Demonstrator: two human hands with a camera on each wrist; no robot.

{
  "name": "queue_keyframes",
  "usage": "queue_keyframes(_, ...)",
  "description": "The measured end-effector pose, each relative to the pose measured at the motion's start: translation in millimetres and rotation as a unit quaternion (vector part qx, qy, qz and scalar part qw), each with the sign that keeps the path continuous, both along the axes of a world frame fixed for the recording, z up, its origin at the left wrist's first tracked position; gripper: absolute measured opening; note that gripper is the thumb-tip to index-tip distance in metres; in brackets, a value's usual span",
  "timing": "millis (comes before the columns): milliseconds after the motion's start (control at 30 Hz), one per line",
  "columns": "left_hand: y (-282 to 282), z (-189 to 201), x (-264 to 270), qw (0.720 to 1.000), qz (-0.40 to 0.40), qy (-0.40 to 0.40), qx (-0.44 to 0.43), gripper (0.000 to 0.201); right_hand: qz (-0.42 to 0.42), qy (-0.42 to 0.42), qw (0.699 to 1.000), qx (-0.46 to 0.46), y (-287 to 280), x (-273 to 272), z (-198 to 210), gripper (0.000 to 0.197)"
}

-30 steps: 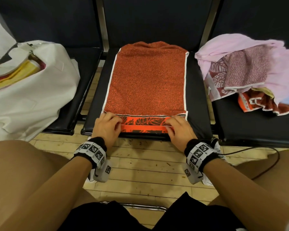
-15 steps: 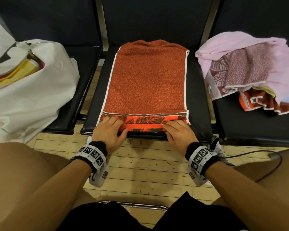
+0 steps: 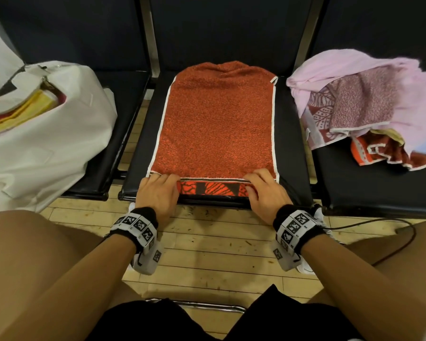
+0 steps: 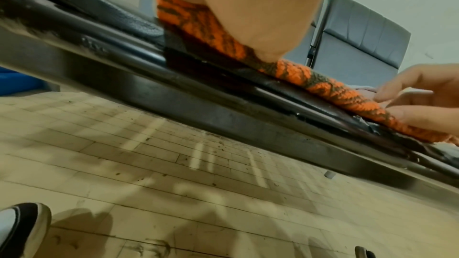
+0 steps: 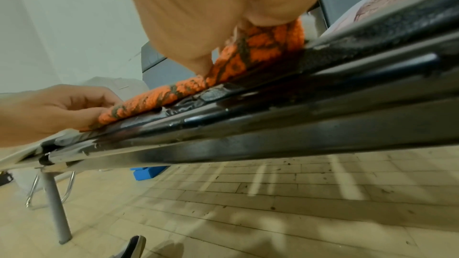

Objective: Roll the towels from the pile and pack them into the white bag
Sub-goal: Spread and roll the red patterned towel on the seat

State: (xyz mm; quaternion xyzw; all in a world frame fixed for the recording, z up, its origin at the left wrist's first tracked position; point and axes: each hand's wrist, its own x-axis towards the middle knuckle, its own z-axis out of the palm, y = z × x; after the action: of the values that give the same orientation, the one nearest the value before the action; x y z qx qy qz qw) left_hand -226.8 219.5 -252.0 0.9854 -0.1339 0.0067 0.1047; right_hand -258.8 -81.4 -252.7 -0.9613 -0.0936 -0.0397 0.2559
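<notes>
Orange towel (image 3: 214, 124) lies flat on the middle black seat (image 3: 293, 148), long axis running away from the person, far end bunched against the backrest. White piping along both long edges. Near end, the orange-and-black patterned band (image 3: 208, 189), is turned up into a low fold along the seat's front edge.

Left hand (image 3: 158, 190) sits on the near left corner of the towel, fingers curled over the fold, thumb underneath at the front (wrist view confirms: the left hand (image 4: 248, 7) pinches the patterned edge against the seat lip). Right hand (image 3: 266, 190) mirrors it at the near right corner, fingers curled over the top of the fold, thumb below; the right wrist view shows the right hand (image 5: 211, 13) pressing down on the rolled orange edge. Both hands have hold of the towel, neither is spread flat.

White bag (image 3: 47, 134) rests on the left seat, mouth open toward the upper left, yellow and red fabric visible inside (image 3: 22, 109). It is well apart from the towel.

Towel pile (image 3: 369, 107) sits on the right seat: pink cloth on top, a mauve patterned one over it, orange-and-white trim sticking out at the near side.

Wooden plank floor (image 3: 207, 254) below. A black cable (image 3: 391, 239) trails off the right wrist band.
</notes>
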Motion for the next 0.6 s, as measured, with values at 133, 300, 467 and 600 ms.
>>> queue_keyframes(133,-3.1,-2.3,-0.1,0.997,0.009,-0.064,-0.042,0.022,0.024,-0.107,0.991,-0.075,0.8,2.2,-3.5,0.01)
queue_keyframes(300,-5.0,-4.2,2.2,0.995,-0.05,-0.088,-0.023,0.022,0.055,-0.12,0.98,-0.147,7.4,-3.1,-10.6,0.029)
queue_keyframes(467,-4.0,-1.7,-2.6,0.998,-0.034,-0.046,-0.031,0.015,0.024,-0.084,0.989,-0.122,7.8,-8.9,-7.6,0.023)
queue_keyframes(600,-2.9,-1.6,-7.6,0.998,-0.045,-0.041,-0.033,0.031,0.01,-0.071,0.989,-0.129,8.2,-7.7,-7.8,0.026)
